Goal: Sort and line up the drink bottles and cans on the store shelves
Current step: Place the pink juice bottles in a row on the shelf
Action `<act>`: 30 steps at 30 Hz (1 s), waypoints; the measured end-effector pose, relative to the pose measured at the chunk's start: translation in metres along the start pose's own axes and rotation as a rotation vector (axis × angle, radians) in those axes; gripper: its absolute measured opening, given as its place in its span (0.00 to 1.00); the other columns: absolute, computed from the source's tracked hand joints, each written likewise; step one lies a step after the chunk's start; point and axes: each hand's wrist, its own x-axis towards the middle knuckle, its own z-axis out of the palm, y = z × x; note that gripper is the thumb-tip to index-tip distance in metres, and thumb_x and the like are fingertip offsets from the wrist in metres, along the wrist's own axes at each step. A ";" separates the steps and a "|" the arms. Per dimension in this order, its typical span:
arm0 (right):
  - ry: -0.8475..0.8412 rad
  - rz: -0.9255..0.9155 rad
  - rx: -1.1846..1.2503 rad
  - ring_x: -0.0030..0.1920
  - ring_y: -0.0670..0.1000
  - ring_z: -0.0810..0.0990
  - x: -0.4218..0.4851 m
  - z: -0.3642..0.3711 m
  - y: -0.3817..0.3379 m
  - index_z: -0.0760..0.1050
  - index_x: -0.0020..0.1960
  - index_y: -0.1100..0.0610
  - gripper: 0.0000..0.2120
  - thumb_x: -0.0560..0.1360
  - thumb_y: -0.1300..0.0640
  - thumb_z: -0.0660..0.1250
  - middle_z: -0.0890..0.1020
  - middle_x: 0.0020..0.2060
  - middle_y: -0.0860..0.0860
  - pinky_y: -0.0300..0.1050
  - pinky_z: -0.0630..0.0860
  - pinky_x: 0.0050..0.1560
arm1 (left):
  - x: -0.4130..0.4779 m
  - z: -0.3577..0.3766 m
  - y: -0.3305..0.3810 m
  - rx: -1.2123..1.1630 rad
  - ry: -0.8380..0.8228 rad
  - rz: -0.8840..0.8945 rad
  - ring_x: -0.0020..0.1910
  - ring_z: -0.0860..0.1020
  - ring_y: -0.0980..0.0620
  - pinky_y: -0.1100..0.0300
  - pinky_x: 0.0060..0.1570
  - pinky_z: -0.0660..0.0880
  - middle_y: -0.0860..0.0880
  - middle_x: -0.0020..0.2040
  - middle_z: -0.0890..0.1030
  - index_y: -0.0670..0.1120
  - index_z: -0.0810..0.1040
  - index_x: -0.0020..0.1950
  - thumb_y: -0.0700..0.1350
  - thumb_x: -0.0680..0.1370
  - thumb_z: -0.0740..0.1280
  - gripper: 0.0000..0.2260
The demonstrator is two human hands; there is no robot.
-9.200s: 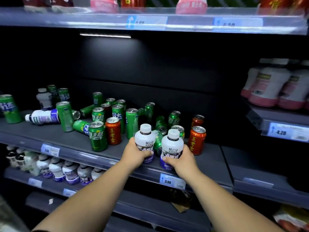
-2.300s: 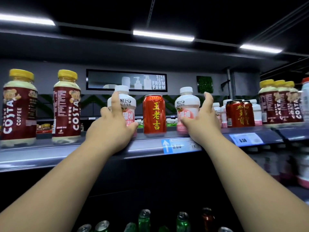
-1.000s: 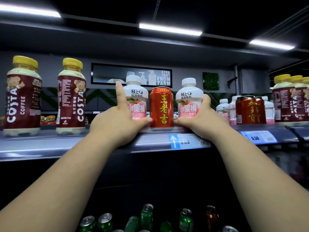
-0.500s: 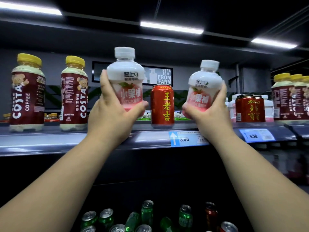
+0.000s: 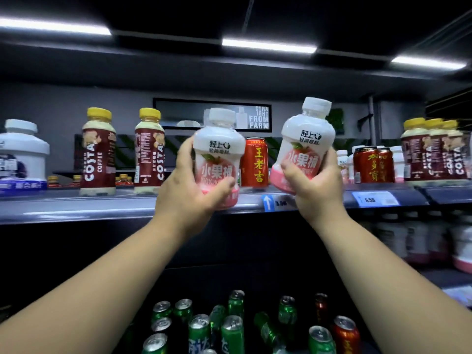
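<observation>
Left pink bottle (image 5: 217,154): upright, before the upper shelf (image 5: 102,205) edge, left hand (image 5: 189,195) curled round its lower half | right pink bottle (image 5: 305,146): higher, tilted, right hand (image 5: 314,185) gripping its base | red can (image 5: 255,162): on the shelf, between them.

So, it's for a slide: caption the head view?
Left hand holds the left pink bottle, right hand the right pink bottle, flanking a red can standing on the shelf.
</observation>
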 end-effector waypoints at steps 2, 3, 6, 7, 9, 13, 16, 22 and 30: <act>-0.052 0.002 0.026 0.47 0.42 0.82 -0.017 0.000 -0.018 0.73 0.59 0.49 0.29 0.62 0.39 0.73 0.82 0.47 0.44 0.43 0.80 0.47 | -0.015 -0.010 0.005 -0.045 -0.048 0.002 0.53 0.80 0.51 0.43 0.52 0.79 0.57 0.57 0.79 0.60 0.58 0.74 0.67 0.66 0.68 0.39; -0.076 0.008 0.037 0.46 0.41 0.82 -0.024 0.000 -0.027 0.74 0.58 0.49 0.28 0.62 0.39 0.74 0.82 0.47 0.44 0.41 0.79 0.46 | -0.020 -0.015 0.007 -0.070 -0.063 -0.007 0.53 0.80 0.51 0.42 0.52 0.79 0.57 0.57 0.79 0.60 0.59 0.73 0.67 0.66 0.68 0.39; -0.142 0.057 0.037 0.50 0.44 0.83 -0.045 -0.002 -0.051 0.75 0.58 0.48 0.29 0.60 0.37 0.74 0.83 0.49 0.45 0.49 0.81 0.52 | -0.032 -0.031 0.011 -0.157 -0.097 -0.081 0.54 0.81 0.51 0.40 0.54 0.79 0.57 0.56 0.80 0.61 0.63 0.71 0.67 0.65 0.71 0.37; -0.152 0.073 0.034 0.50 0.45 0.83 -0.051 -0.004 -0.058 0.75 0.57 0.47 0.29 0.60 0.37 0.74 0.84 0.49 0.46 0.52 0.82 0.54 | -0.035 -0.036 0.012 -0.199 -0.110 -0.113 0.54 0.81 0.51 0.40 0.53 0.79 0.57 0.55 0.81 0.61 0.65 0.69 0.67 0.64 0.72 0.36; -0.160 0.104 0.017 0.50 0.46 0.83 -0.067 -0.009 -0.072 0.76 0.56 0.48 0.28 0.60 0.38 0.75 0.84 0.49 0.45 0.53 0.81 0.54 | -0.042 -0.047 0.016 -0.301 -0.117 -0.186 0.53 0.82 0.51 0.40 0.53 0.79 0.57 0.52 0.82 0.61 0.71 0.63 0.64 0.63 0.74 0.30; -0.183 0.193 -0.032 0.47 0.41 0.82 -0.112 -0.025 -0.090 0.75 0.55 0.46 0.26 0.59 0.42 0.76 0.83 0.47 0.43 0.44 0.79 0.49 | -0.067 -0.066 0.027 -0.418 -0.133 -0.335 0.49 0.84 0.51 0.42 0.56 0.79 0.52 0.50 0.85 0.52 0.79 0.56 0.62 0.60 0.75 0.28; -0.193 0.292 -0.092 0.46 0.41 0.83 -0.145 -0.037 -0.091 0.75 0.53 0.45 0.27 0.56 0.39 0.75 0.84 0.46 0.44 0.47 0.81 0.49 | -0.097 -0.072 0.030 -0.466 -0.187 -0.443 0.47 0.85 0.50 0.43 0.55 0.80 0.49 0.47 0.87 0.47 0.82 0.53 0.60 0.58 0.76 0.29; -0.188 0.444 -0.207 0.40 0.40 0.82 -0.202 -0.071 -0.088 0.77 0.49 0.50 0.20 0.62 0.50 0.81 0.84 0.42 0.45 0.42 0.77 0.42 | -0.160 -0.067 0.033 -0.456 -0.263 -0.505 0.47 0.85 0.51 0.43 0.52 0.81 0.51 0.47 0.86 0.51 0.81 0.53 0.58 0.59 0.78 0.25; -0.113 0.460 -0.320 0.40 0.37 0.81 -0.200 -0.175 -0.106 0.77 0.51 0.51 0.20 0.63 0.51 0.81 0.84 0.43 0.44 0.34 0.74 0.41 | -0.181 -0.013 0.098 -0.517 -0.298 -0.482 0.47 0.85 0.50 0.41 0.51 0.81 0.51 0.47 0.86 0.50 0.80 0.52 0.60 0.57 0.78 0.28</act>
